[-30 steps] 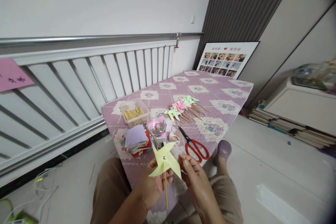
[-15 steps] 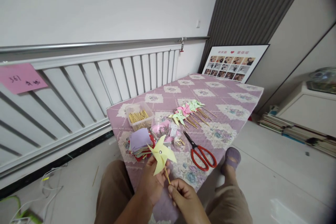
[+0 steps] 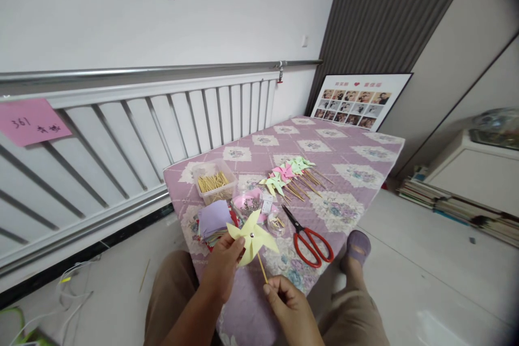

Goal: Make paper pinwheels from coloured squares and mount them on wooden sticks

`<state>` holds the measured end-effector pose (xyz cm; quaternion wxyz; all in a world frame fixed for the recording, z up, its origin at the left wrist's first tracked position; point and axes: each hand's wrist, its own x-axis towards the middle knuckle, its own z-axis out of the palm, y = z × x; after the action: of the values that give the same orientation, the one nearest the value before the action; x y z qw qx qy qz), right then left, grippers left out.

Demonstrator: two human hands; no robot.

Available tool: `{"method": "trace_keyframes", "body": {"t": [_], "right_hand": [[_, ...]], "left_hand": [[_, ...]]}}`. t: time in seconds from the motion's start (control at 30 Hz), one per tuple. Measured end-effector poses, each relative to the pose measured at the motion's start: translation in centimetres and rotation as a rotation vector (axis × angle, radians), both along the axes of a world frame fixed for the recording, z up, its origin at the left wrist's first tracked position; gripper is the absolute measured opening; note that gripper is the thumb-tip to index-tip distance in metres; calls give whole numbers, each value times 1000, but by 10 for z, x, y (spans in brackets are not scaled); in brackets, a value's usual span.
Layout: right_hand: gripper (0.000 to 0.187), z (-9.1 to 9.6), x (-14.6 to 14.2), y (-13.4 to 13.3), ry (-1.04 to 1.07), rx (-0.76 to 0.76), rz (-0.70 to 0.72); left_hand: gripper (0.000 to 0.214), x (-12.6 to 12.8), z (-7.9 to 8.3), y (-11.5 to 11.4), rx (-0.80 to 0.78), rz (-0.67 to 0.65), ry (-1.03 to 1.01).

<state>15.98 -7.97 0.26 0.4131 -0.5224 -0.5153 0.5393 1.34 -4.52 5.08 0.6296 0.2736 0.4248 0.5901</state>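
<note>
A pale yellow paper pinwheel (image 3: 254,237) with a silver pin at its centre is held over the near end of the table. My left hand (image 3: 225,262) pinches one of its blades, thumb on top. Lower down, my right hand (image 3: 286,300) grips the thin wooden stick (image 3: 263,267) near its bottom end. Behind the pinwheel lie a stack of coloured paper squares (image 3: 214,217), purple uppermost, and a pink tray (image 3: 248,203) of small metal pins. A small clear tub (image 3: 277,224) with short light-coloured pieces stands close by. Red-handled scissors (image 3: 310,243) lie open to the right.
A clear plastic box (image 3: 214,181) of wooden sticks stands near the radiator (image 3: 227,111). Several finished pinwheels (image 3: 286,173) lie in a row farther back on the flowered tablecloth (image 3: 340,159). A framed photo board (image 3: 359,100) leans at the far end.
My left hand has shifted from behind the pinwheel to its left blade, thumb now in front. The pinwheel has turned and moved slightly right. My right hand keeps its grip on the stick.
</note>
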Motion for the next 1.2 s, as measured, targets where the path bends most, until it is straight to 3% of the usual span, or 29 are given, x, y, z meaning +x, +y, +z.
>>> {"method": "trace_keyframes", "body": {"t": [0.27, 0.4, 0.47, 0.57, 0.7, 0.8, 0.87, 1.0, 1.2], "right_hand": [[40, -1, 9, 3, 2, -20, 38], [43, -6, 31, 18, -7, 5, -30], [44, -5, 48, 30, -11, 45, -120], [40, 5, 78, 48, -40, 132, -250], [29, 17, 116, 72, -108, 148, -315], [25, 8, 142, 93, -123, 171, -301], [26, -5, 158, 108, -176, 120, -365], [29, -24, 179, 135, -134, 7, -513], [25, -23, 192, 179, -147, 14, -539]], "left_hand": [[24, 4, 1, 0, 11, 7, 5], [32, 6, -11, 1, -65, 7, 182], [28, 8, -24, 3, -58, -39, 339], [13, 11, -51, 6, 74, -103, 628], [3, 14, -94, 13, 160, -202, 868], [15, 16, -120, 19, 224, -311, 1149], [23, 19, -129, 22, 268, -337, 1345], [28, 28, -133, 31, 296, -350, 1547], [27, 37, -124, 44, 209, -405, 1652]]}}
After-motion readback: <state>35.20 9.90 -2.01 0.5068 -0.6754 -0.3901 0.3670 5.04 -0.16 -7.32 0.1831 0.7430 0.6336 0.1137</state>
